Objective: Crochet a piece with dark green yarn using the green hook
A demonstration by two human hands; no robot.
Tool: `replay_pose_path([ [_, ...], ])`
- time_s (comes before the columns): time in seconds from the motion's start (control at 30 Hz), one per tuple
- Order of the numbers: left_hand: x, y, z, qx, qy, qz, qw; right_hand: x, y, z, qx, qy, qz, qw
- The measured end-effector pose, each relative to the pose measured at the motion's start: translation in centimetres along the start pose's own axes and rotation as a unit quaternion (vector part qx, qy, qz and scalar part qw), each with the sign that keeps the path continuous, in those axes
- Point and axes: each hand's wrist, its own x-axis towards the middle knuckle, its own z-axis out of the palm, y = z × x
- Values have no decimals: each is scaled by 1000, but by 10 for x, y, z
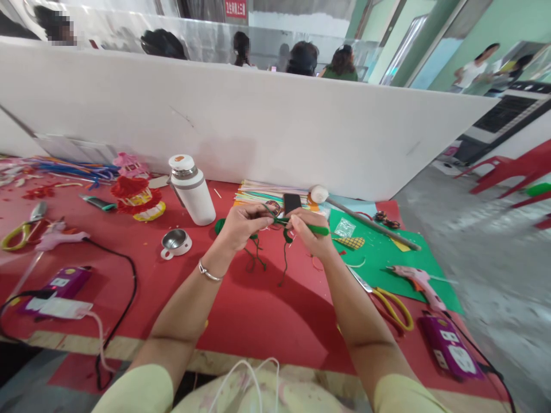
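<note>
Green pipe cleaner (pixel 301 225) held above red table (pixel 258 310), mid-scene, between both our hands – left hand (pixel 241 225) pinched shut on left end, right hand (pixel 310 232) closed round right part, stub sticking out right past fingers. We judge twisting partly done: dark green strands (pixel 258 255) hang loose below hands, not yet wound in, so shaping unfinished. Glue gun (pixel 415 281) and yellow-handled scissors (pixel 390 304) lie untouched on near right, by green sheet (pixel 387 258) – gluing and trimming seemingly left. White flask (pixel 192 189) stands far left of hands
</note>
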Motion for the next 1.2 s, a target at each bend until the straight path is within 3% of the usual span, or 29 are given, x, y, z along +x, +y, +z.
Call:
replay_pose_path([
  [0.27,-4,9,7,-34,43,3,999,-13,10,15,-195,25,-146,970],
  [0.5,-3,4,8,-59,53,4,997,-17,17,20,-239,36,-149,959],
  [0.77,-1,2,0,-148,-60,-109,981,-15,24,20,-234,29,-152,960],
  [0.9,3,-2,-8,-132,-118,-145,974,-9,16,7,-194,-44,-180,963],
  [1.03,7,-6,-15,-35,-91,-115,988,-3,4,-8,-155,-134,-150,967],
  [1.2,9,-11,-20,64,-99,-73,990,-1,-8,-19,-84,-183,-88,976],
])
